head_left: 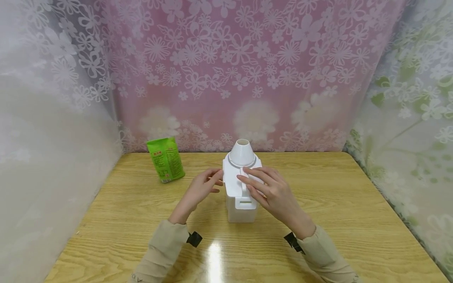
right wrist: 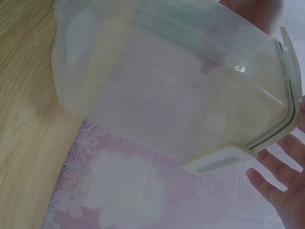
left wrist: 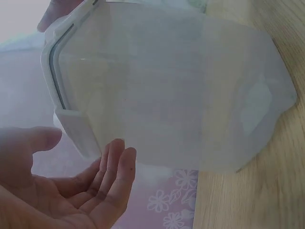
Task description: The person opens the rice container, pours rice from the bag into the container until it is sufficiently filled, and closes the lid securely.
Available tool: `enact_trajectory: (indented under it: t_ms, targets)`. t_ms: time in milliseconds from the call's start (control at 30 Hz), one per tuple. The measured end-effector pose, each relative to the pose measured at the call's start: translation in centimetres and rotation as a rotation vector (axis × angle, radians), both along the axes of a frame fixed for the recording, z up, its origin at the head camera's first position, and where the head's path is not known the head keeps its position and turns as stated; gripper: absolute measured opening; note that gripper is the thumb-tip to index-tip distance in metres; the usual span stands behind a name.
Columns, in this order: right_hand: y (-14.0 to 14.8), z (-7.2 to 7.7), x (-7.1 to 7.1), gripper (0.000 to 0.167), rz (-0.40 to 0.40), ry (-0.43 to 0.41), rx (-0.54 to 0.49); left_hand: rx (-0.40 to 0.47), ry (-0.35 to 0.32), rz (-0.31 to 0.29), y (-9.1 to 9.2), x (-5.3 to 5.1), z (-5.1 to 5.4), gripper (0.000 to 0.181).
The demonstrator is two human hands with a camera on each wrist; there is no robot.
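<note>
Curtained booth, floral drapes, wood-grain table

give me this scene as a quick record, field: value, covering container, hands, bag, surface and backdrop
container: translucent, upright, with a white lid
on lid: white cone, open at the top, toward the far end
left hand: beside the lid's left edge, fingers loosely bent
right hand: over the lid, fingers extended around its handle
green bag: upright, left of the container
surface: wood-grain table
backdrop: pink floral curtain

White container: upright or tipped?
Upright: in the head view, the container stands on the table, cone uppermost.
</note>
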State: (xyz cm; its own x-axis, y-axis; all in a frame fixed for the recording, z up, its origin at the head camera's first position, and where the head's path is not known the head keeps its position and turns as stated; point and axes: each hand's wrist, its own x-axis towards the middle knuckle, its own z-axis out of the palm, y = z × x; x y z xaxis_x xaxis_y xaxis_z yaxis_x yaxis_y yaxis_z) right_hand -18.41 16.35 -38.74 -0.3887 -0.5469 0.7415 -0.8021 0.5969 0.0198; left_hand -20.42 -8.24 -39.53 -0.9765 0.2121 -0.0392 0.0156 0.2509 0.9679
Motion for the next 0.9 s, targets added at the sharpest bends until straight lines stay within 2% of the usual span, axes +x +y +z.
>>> enact_trajectory:
  t_ms: [200,533,767,900]
  targets:
    - [0.1,0.0,0.1,0.041,-0.010,0.007,0.012,0.088,-0.093,-0.039,0.4,-1.1,0.4,0.057]
    - [0.2,-0.1,0.1,0.042,-0.013,-0.032,0.014,0.204,-0.267,-0.064,-0.3,-2.5,0.7,0.051]
    - [0.1,-0.1,0.1,0.042,-0.011,-0.025,0.011,0.266,-0.352,-0.091,-0.5,-2.9,0.8,0.052]
    - [0.1,-0.1,0.1,0.042,-0.012,-0.027,0.009,0.345,-0.415,-0.086,-0.4,-3.1,0.7,0.040]
